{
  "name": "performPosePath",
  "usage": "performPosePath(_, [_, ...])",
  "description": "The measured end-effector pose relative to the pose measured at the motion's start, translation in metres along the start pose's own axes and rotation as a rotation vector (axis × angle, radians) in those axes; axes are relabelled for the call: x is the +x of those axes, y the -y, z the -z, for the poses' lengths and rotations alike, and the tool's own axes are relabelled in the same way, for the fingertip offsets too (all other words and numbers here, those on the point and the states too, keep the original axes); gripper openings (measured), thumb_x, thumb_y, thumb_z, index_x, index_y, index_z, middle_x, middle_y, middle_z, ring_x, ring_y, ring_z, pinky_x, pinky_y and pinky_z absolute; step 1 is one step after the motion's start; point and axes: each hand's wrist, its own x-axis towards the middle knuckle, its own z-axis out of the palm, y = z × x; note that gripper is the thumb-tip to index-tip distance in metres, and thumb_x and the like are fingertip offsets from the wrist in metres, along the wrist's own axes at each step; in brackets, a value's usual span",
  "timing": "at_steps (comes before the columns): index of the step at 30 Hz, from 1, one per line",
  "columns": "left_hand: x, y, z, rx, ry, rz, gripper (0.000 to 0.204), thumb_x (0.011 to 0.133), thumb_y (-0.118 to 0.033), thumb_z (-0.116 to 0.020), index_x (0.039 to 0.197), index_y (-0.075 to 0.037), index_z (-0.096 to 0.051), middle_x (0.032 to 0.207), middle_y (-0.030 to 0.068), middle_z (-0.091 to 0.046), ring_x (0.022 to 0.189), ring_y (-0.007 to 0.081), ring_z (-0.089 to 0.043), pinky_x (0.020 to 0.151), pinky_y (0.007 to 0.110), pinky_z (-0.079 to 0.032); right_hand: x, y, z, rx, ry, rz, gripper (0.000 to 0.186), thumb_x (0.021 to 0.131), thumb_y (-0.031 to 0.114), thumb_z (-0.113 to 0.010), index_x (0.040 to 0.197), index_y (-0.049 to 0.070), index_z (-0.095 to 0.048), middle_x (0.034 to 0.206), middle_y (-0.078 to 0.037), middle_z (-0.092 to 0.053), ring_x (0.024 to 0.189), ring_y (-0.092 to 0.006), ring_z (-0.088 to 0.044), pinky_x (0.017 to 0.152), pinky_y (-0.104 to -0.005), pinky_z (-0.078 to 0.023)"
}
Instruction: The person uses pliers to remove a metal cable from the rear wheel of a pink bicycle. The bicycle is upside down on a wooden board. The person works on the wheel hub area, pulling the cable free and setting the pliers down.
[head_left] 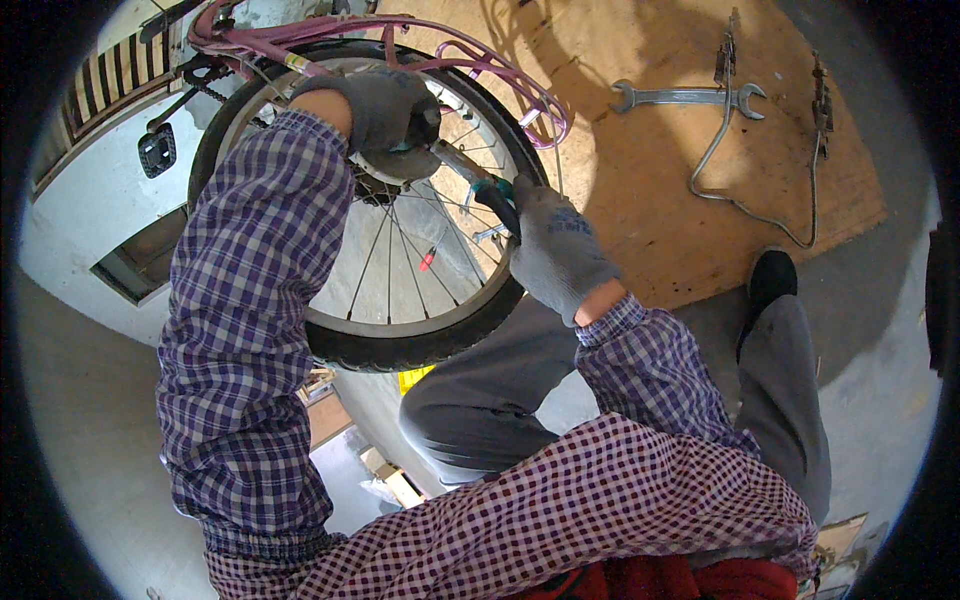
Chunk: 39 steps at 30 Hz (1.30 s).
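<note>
A bicycle wheel (pixel 420 345) with a black tyre and thin spokes stands in front of me. My left hand (pixel 380 103), in a grey glove, curls over the wheel's middle beside a round silver hub part (pixel 400 165). Its fingertips are mostly hidden, so what they grip does not show. From the right, my gloved right hand (pixel 560 245) is closed round the teal-and-black handle of a pliers-like tool (pixel 488 190). The tool's metal head points at the hub area, close to the left hand's fingers; whether it touches is unclear.
The pink bicycle frame (pixel 285 35) and rear rack run above the wheel, with a black pedal (pixel 157 150) at left. A large open-ended wrench (pixel 685 96) and a bent metal cable (pixel 705 165) lie on a wooden board (pixel 640 200). Past the spokes is a red-handled tool (pixel 427 261).
</note>
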Motion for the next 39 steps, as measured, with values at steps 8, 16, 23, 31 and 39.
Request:
performPosePath(8, [0.000,-0.006,-0.002,-0.038,-0.035,0.033,0.047,0.070,0.004,-0.075,0.114,-0.013,-0.077,0.116,0.0132,-0.076,0.112,0.0339,-0.071,0.097,0.043,-0.056,0.000,0.010,0.008,-0.113,-0.021,0.081,0.063,0.090,0.019,-0.065,0.143,-0.011,-0.049,0.116,-0.026,-0.063,0.102,-0.0404,-0.066,0.085,-0.0482,-0.057])
performPosePath(16, [0.001,-0.002,-0.001,-0.065,-0.002,0.017,0.045,0.071,-0.003,-0.077,0.115,-0.014,-0.077,0.115,0.0135,-0.075,0.109,0.0353,-0.071,0.096,0.045,-0.057,0.002,0.031,0.005,-0.237,-0.010,-0.028,0.077,0.085,0.027,-0.075,0.146,-0.011,-0.047,0.117,-0.022,-0.064,0.102,-0.0350,-0.066,0.081,-0.0447,-0.057])
performPosePath(23, [0.000,-0.002,0.000,-0.045,-0.017,-0.055,0.047,0.070,-0.005,-0.079,0.116,-0.015,-0.076,0.118,0.0129,-0.074,0.111,0.0351,-0.071,0.096,0.044,-0.057,0.001,0.038,0.008,-0.263,0.027,-0.061,0.077,0.086,0.028,-0.075,0.148,-0.009,-0.047,0.115,-0.021,-0.064,0.101,-0.0345,-0.065,0.078,-0.0441,-0.057])
performPosePath(31, [0.001,0.002,-0.006,0.014,-0.062,0.014,0.044,0.074,-0.004,-0.079,0.116,-0.016,-0.076,0.119,0.0108,-0.074,0.112,0.0332,-0.071,0.098,0.043,-0.057,0.003,0.029,-0.006,-0.235,-0.005,-0.054,0.061,0.089,0.024,-0.069,0.140,-0.006,-0.055,0.113,-0.022,-0.066,0.100,-0.0338,-0.067,0.078,-0.0439,-0.058])
performPosePath(39, [0.003,0.010,-0.012,-0.061,-0.063,-0.037,0.034,0.077,-0.006,-0.078,0.111,-0.013,-0.078,0.111,0.0126,-0.076,0.106,0.0350,-0.073,0.095,0.043,-0.057,0.027,-0.010,0.024,0.986,0.693,-0.409,0.028,0.086,0.015,-0.080,0.111,0.005,-0.072,0.078,0.000,-0.067,0.057,-0.0087,-0.058,0.048,-0.0267,-0.047])
